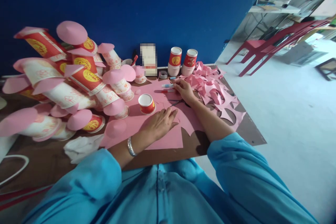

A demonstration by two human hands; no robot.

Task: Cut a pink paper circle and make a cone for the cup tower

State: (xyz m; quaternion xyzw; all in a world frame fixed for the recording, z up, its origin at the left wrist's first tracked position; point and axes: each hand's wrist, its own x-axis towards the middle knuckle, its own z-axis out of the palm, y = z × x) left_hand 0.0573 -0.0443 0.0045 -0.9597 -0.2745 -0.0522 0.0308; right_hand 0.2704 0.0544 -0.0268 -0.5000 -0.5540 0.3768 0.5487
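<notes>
My left hand point(160, 122) lies flat, fingers spread, on a pink paper sheet point(162, 140) spread over a brown board. My right hand point(185, 90) reaches farther out and closes around a small glue tube with a blue cap point(167, 85). A red pen point(168, 91) lies just under that tube. Scissors point(176, 103) rest on the pink sheet between my two hands. An upturned red and white paper cup point(146, 104) stands on the sheet just left of my left hand's fingertips.
A big pile of paper cups with pink cone lids point(78, 77) fills the left side. Two cup stacks point(174, 61) stand against the blue wall. Pink paper offcuts point(215, 94) lie right. Crumpled white paper point(81, 147) lies near left. A red chair point(262, 47) stands beyond.
</notes>
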